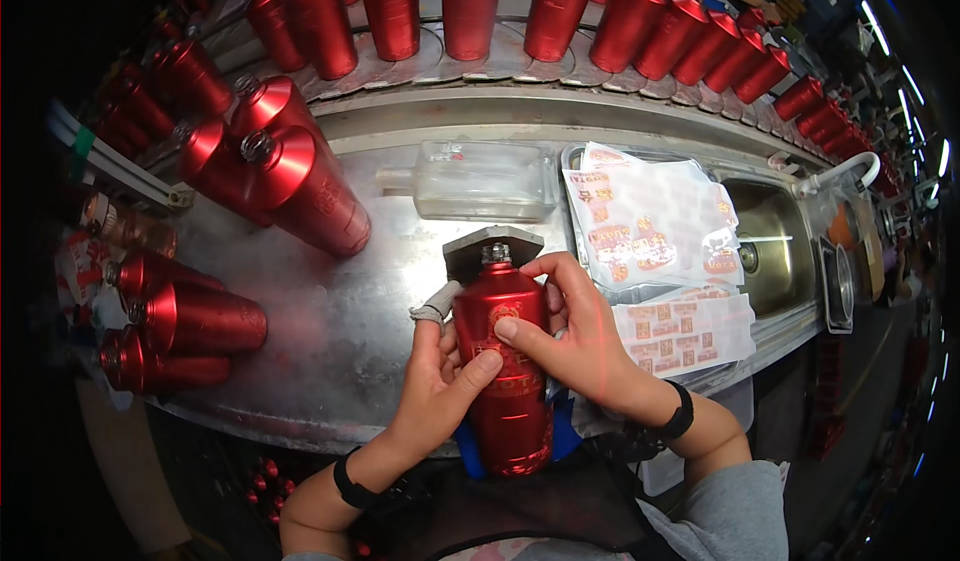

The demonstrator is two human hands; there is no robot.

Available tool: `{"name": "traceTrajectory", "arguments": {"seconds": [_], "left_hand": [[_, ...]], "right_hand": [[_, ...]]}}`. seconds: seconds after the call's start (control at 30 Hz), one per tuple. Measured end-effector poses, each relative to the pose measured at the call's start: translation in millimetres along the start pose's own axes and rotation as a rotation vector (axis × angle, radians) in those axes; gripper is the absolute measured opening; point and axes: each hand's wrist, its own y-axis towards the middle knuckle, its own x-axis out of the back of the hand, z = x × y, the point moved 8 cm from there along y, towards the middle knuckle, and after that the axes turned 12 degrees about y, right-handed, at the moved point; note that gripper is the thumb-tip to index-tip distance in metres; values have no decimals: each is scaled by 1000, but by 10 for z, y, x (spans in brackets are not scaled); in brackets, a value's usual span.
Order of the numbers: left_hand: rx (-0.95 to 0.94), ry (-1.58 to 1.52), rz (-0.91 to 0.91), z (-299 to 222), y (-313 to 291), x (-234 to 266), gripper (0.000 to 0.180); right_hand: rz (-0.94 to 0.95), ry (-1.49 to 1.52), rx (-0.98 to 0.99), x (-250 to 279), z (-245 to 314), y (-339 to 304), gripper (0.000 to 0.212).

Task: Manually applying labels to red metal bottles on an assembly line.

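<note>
Both hands hold one red bottle (513, 401) at the middle of the table's near edge, its neck pointing toward the far edge and its base reaching past the near one. The left hand (428, 381) has its grip wrapped around one side, thumb pressed on the front; the right hand (570, 336) grips the other side, its thumb on the front and its fingers up by the shoulder. A grey finger cover (437, 303) sits on a left finger (dark bands circle both wrists).

Just beyond the neck is a grey plate (470, 255). Farther back, a clear glass bottle (490, 183) lies on the metal table (335, 366), neck toward the left edge. Red bottles (315, 196) cluster toward the far-left corner, with another group (205, 316) by the near-left corner. To the right, printed sheets (655, 226) lie on a tray (574, 159), beside a sink (800, 261). Past the far edge, more red bottles line a conveyor (430, 56).
</note>
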Motion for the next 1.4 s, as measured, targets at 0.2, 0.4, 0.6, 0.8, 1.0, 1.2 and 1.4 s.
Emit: {"name": "traceTrajectory", "arguments": {"seconds": [0.2,0.4,0.6,0.8,1.0,1.2,1.4], "left_hand": [[-4,4,-18,18,16,12,78],[-18,44,-16,33,25,27,76],[-21,60,-15,-23,21,18,76],[-30,41,-58,-133,132,105,74],[-16,90,-86,-157,203,90,69],[-26,74,-106,-177,252,123,62],[-13,38,-99,-219,303,115,52]], "right_hand": [[-1,15,-24,-3,35,78,54],[-22,5,-14,1,43,130,52],[3,196,-35,18,-187,157,40],[53,444,-113,-10,-225,73,36],[12,139,-14,-4,-97,21,51],[30,325,-152,-7,-156,91,47],[-11,143,-37,2,-122,156,38]]}}
